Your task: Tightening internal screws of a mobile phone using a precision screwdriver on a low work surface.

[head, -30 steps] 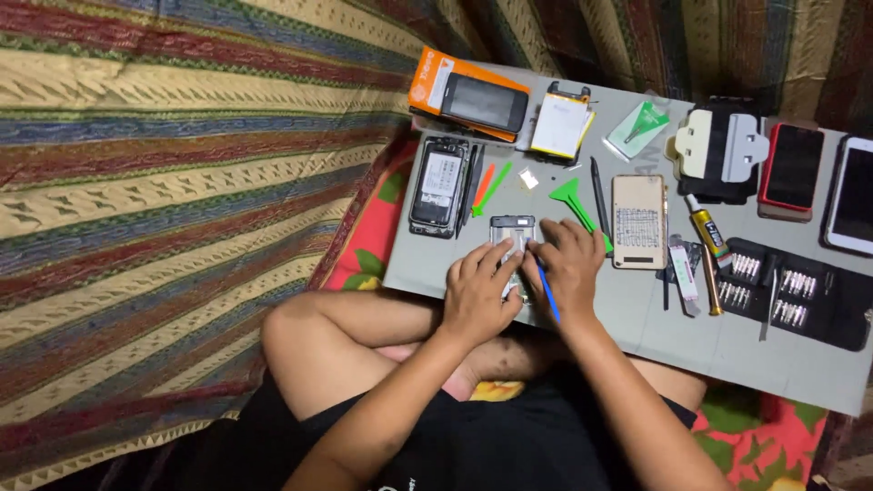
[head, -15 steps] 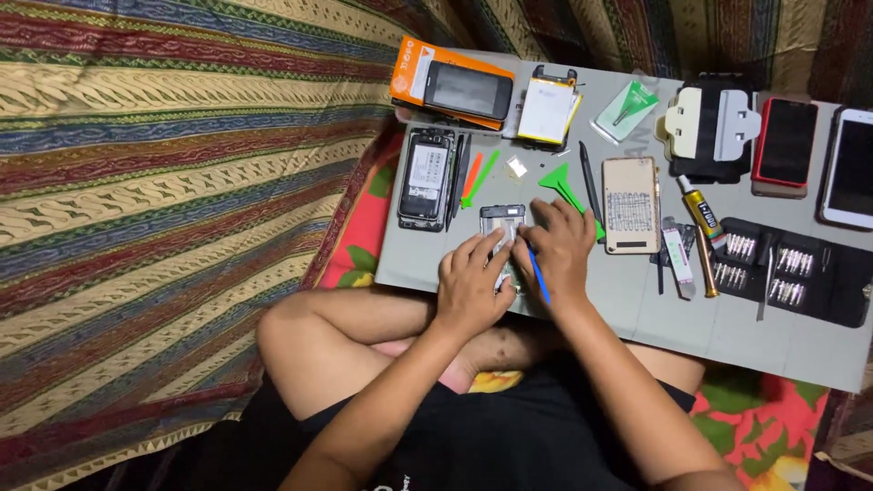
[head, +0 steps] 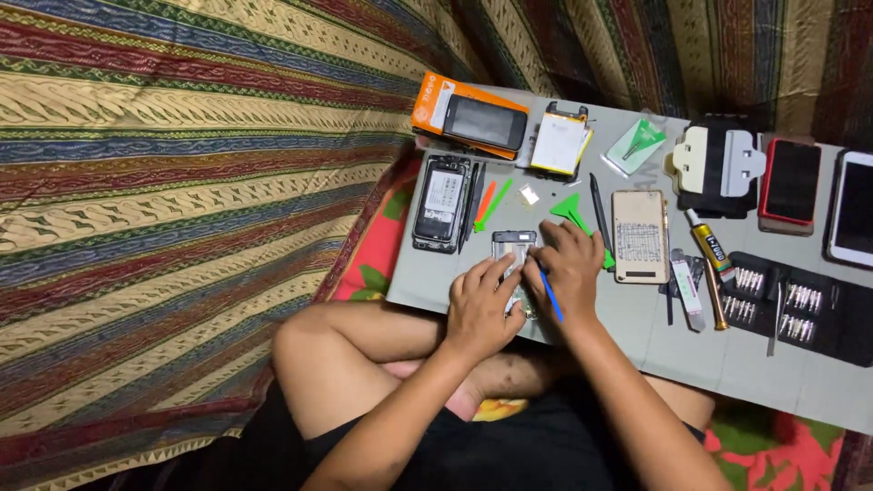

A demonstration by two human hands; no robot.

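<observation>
Fingers of the left hand (head: 480,309) are being pressed flat on the phone (head: 514,247). A blue tool (head: 548,297) is being gripped by the right hand (head: 571,269), touching the phone's right side.

Under your left hand (head: 477,309) lies an opened phone frame (head: 512,247) of bare, dull metal and plastic. Your right hand (head: 571,273) grips a smooth blue plastic tool (head: 548,297). At ten o'clock, woven striped cloth (head: 182,164) looks coarse; the grey work mat (head: 637,341) is matt.
</observation>
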